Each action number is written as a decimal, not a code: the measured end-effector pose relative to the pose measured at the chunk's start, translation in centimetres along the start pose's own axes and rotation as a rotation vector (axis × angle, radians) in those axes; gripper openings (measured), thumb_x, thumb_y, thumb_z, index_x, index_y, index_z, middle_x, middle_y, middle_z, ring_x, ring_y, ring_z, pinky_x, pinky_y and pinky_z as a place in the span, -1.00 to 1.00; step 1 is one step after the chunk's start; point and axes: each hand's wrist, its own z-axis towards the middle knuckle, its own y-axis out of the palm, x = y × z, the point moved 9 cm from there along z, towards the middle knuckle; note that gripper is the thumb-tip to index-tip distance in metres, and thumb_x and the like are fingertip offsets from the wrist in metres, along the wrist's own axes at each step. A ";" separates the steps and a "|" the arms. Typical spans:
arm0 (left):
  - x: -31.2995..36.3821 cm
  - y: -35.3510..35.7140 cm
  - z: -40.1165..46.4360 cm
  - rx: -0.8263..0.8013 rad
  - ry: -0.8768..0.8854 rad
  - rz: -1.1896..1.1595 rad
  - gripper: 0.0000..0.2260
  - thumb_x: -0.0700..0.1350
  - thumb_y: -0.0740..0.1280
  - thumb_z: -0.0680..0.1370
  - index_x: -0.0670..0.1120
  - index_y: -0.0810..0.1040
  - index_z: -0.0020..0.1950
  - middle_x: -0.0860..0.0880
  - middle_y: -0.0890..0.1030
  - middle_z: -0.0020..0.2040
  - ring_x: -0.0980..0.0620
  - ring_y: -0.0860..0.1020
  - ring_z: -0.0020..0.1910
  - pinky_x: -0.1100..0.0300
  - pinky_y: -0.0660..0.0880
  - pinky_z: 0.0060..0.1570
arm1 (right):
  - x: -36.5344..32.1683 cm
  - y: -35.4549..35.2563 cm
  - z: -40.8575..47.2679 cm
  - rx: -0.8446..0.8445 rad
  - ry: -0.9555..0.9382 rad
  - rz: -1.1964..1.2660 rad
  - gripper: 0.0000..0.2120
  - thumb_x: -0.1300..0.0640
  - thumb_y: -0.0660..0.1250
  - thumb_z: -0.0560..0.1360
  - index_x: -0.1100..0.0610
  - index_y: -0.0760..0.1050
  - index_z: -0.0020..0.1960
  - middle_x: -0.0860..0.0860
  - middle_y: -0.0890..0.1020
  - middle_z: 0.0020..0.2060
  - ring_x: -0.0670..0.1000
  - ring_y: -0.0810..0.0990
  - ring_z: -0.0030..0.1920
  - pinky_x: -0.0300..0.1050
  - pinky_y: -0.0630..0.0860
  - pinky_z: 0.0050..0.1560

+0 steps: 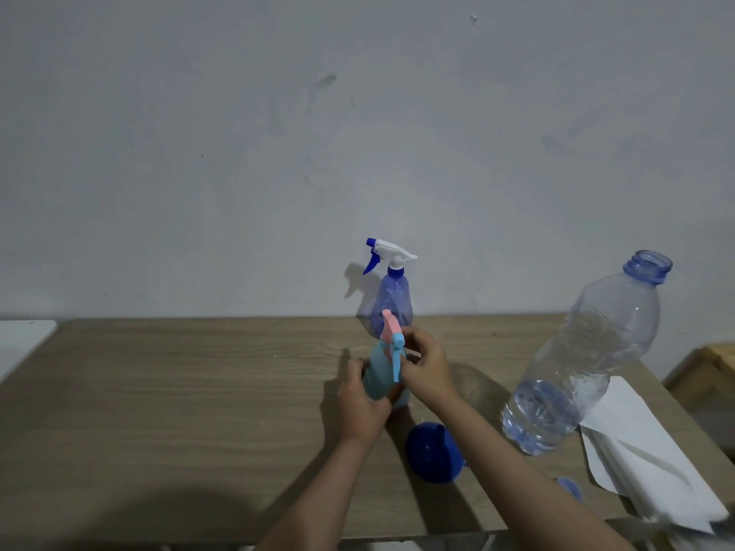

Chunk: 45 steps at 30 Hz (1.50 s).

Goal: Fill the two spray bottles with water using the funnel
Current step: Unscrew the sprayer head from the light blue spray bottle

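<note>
- The teal spray bottle stands upright on the wooden table, just right of the frame's centre and a little below it.
- The left hand is wrapped around the bottle's body, gripping it from the left side.
- The right hand is closed on the bottle's pink-and-blue spray head, fingers pinched at the neck beneath the trigger.
- Behind it, near the wall, a second spray bottle of translucent blue stands upright with its white-and-blue trigger head on; its lower part is hidden by the teal bottle's head.
- The blue funnel lies on the table at lower centre-right, just below the right forearm, touched by neither hand.
- A large clear water bottle stands uncapped at the right of the frame, with water in its lower part.
- A small blue cap lies at lower right beside white paper sheets that reach the table's edge.
</note>
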 end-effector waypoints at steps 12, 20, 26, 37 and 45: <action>-0.5 0.2 0.1 0.037 0.012 0.067 -0.52 0.04 0.53 0.35 0.08 0.40 0.18 0.08 0.58 0.14 0.12 0.57 0.08 0.28 0.58 -0.16 | -0.8 -0.1 0.2 0.027 0.049 -0.016 -0.76 0.21 0.54 0.34 0.12 0.53 -0.06 -0.05 0.62 -0.12 -0.11 0.59 -0.07 -0.33 0.54 -0.13; -0.5 0.3 -0.1 0.023 0.006 0.067 -0.50 -0.01 0.55 0.35 0.08 0.39 0.18 0.07 0.59 0.13 0.09 0.59 0.06 0.34 0.52 -0.21 | -0.8 0.7 -0.2 -0.127 0.059 -0.117 -0.60 0.40 0.30 0.42 0.07 0.50 0.18 -0.07 0.57 0.06 -0.14 0.52 0.05 -0.31 0.53 -0.06; -0.5 0.4 -0.1 -0.017 -0.049 0.003 -0.50 -0.10 0.57 0.33 -0.01 0.44 0.19 0.01 0.59 0.13 0.02 0.56 0.13 0.36 0.39 -0.22 | -1.8 1.3 -0.7 -0.139 0.046 -0.071 -0.62 0.40 0.20 0.52 0.04 0.45 0.22 -0.21 0.51 0.01 -0.24 0.49 0.02 -0.41 0.46 0.04; -0.5 0.7 -0.1 -0.039 -0.048 -0.040 -0.50 0.00 0.54 0.36 0.02 0.40 0.20 0.10 0.52 0.11 0.17 0.46 -0.05 0.45 0.38 -0.55 | -11.2 -2.7 0.1 0.233 -0.208 0.194 -0.79 0.25 0.46 0.43 0.10 0.53 0.02 0.00 0.63 -0.17 -0.11 0.59 -0.20 -0.17 0.57 -0.11; -0.5 0.2 0.1 -0.015 -0.036 -0.014 -0.51 0.20 0.51 0.31 0.15 0.34 0.09 0.16 0.54 0.04 0.16 0.50 -0.08 0.42 0.44 -0.32 | -16.8 -7.6 0.3 0.425 -0.324 0.330 -0.77 0.21 0.46 0.43 -0.05 0.55 0.00 -0.04 0.59 -0.27 -0.06 0.56 -0.22 0.07 0.60 -0.05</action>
